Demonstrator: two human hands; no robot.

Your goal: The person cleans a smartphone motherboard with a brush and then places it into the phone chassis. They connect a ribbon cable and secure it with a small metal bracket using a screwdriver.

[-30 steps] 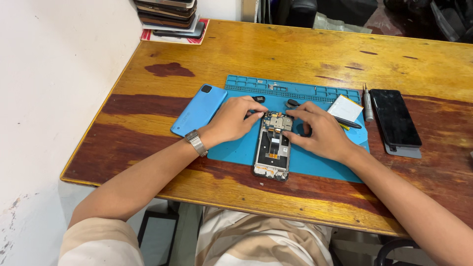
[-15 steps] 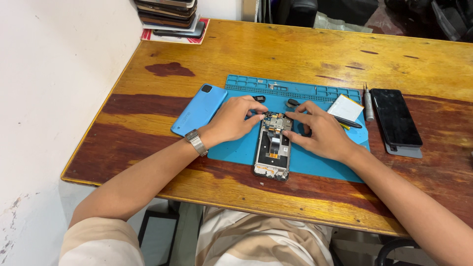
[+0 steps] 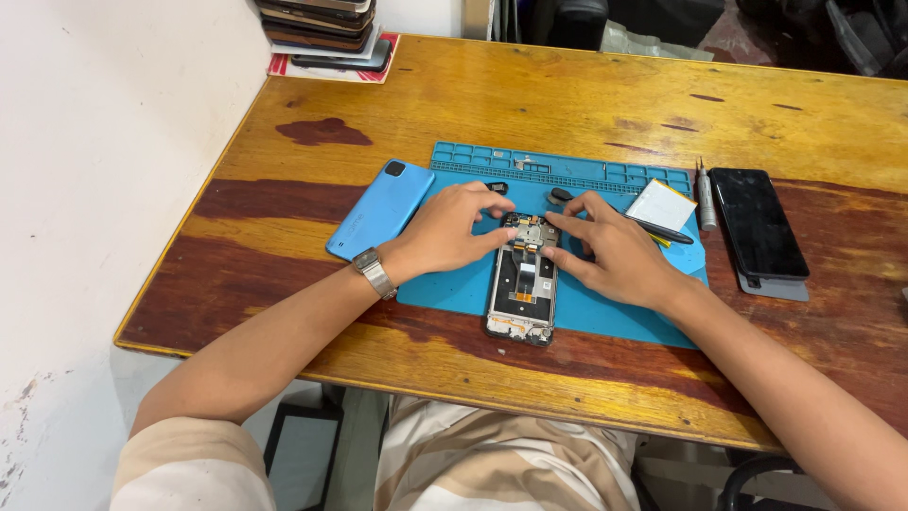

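opened phone (image 3: 523,279) is pinned on the blue mat (image 3: 454,284) by fingertips of left hand (image 3: 452,230) and right hand (image 3: 605,254), neither grip closed; exposed board parts could be dislodged by sideways pressure.

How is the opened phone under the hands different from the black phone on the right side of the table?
The opened phone shows its inner parts, back removed; the black phone looks closed, a plain dark face up. The opened phone lies on the blue work mat; the black phone lies off it on the wooden table. The left hand and right hand touch the opened phone; nothing touches the black one. Both lie flat.
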